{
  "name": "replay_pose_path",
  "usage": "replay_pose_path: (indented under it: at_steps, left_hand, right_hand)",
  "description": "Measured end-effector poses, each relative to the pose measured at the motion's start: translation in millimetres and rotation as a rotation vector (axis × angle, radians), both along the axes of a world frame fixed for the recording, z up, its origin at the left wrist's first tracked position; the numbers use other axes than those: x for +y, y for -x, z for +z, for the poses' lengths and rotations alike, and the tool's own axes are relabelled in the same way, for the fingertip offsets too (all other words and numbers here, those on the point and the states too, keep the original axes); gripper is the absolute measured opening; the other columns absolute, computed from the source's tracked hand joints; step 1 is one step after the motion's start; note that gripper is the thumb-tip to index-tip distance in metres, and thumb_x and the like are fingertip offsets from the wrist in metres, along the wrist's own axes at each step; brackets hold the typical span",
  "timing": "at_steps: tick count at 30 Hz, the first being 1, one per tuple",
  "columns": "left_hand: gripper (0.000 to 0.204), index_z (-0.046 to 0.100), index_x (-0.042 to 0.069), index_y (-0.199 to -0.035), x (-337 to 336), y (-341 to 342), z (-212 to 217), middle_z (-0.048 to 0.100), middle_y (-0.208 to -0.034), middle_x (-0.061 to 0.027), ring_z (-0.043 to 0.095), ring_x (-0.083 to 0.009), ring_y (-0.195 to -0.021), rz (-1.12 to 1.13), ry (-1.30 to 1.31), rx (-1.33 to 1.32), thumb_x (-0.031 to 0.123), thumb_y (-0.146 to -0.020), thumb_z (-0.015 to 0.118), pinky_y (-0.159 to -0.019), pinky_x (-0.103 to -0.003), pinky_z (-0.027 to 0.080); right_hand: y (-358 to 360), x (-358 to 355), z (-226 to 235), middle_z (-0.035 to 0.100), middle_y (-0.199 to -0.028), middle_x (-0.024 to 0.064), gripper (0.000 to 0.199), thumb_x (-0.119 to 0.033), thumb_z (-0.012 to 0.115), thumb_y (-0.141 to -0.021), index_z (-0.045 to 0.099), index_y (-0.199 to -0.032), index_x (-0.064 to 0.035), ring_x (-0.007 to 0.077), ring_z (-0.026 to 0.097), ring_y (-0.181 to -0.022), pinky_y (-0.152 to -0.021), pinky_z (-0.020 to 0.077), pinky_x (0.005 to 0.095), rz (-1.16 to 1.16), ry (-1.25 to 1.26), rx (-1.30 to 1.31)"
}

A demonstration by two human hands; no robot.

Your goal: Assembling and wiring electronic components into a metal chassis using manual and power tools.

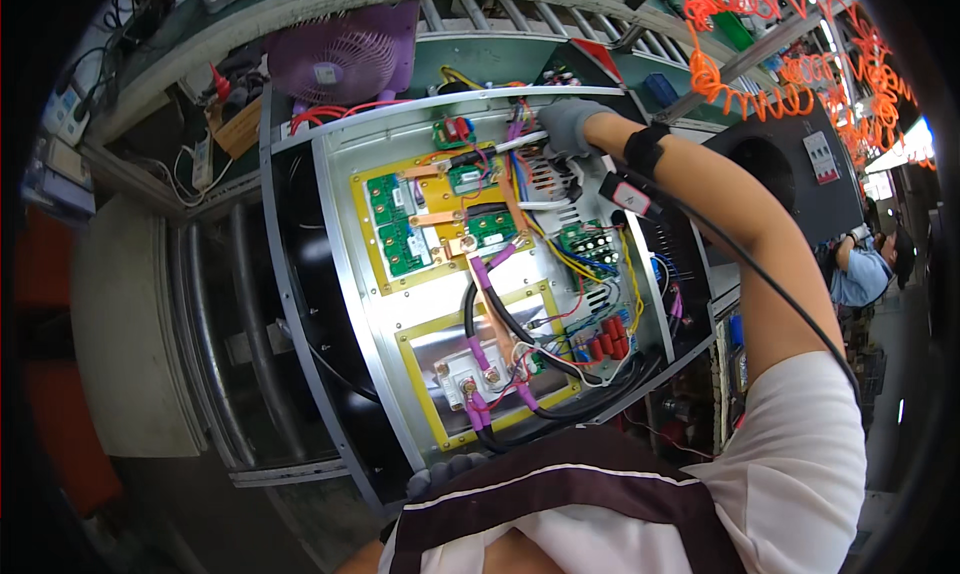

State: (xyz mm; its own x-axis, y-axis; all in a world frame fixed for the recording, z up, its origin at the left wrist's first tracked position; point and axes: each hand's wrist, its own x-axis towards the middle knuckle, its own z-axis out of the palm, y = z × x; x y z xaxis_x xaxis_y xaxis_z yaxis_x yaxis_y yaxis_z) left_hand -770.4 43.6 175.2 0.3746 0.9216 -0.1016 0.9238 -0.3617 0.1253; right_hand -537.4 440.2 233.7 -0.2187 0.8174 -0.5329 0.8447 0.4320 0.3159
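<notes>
Grip, right hand: seemingly curled round rod.

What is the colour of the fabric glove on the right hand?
The fabric glove on the right hand is grey, seen best in the head view.

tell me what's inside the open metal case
Green circuit boards, copper bars, black cables with purple sleeves and red components show inside the case. The right hand hides part of its far end; whatever lies beneath the yellow panels is covered.
</notes>
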Motion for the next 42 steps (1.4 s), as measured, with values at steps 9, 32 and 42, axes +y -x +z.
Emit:
replay_pose_path:
  at_steps: [9, 32, 42]
  left_hand:
    - [0.01, 0.048, 0.023, -0.071, -5.5, -11.4, -16.5, 0.043, -0.067, 0.0061, 0.046, -0.0128, -0.071, 0.141, 0.129, -0.054, 0.03, -0.078, 0.05, -0.066, -0.033, 0.033]
    - [0.012, 0.05, 0.025, -0.072, -0.6, -27.9, -3.5, 0.044, -0.068, 0.0077, 0.044, -0.0102, -0.072, 0.102, 0.282, -0.127, 0.028, -0.083, 0.048, -0.068, -0.032, 0.031]
    - [0.014, 0.051, 0.025, -0.072, 4.0, -13.2, 13.6, 0.044, -0.068, 0.0084, 0.044, -0.0091, -0.072, 0.064, 0.193, -0.04, 0.028, -0.085, 0.047, -0.069, -0.031, 0.031]
  right_hand:
    - [-27.9, 2.2, -21.3, 0.063, -0.087, 0.0175, 0.029, -0.022, 0.063, -0.072, 0.064, -0.098, -0.0085, 0.0332, 0.06, -0.084, -0.077, 0.0468, 0.0404, 0.12, 0.028, 0.157]
    - [-5.3, 17.1, -6.0, 0.063, -0.084, 0.0185, 0.028, -0.019, 0.06, -0.068, 0.064, -0.093, -0.0072, 0.0334, 0.06, -0.082, -0.075, 0.0472, 0.0398, 0.214, 0.103, 0.021]
    - [-28.7, -9.8, 2.3, 0.062, -0.08, 0.0194, 0.031, -0.028, 0.066, -0.066, 0.065, -0.083, -0.002, 0.0334, 0.06, -0.079, -0.072, 0.0471, 0.0393, 0.099, 0.053, 0.177]
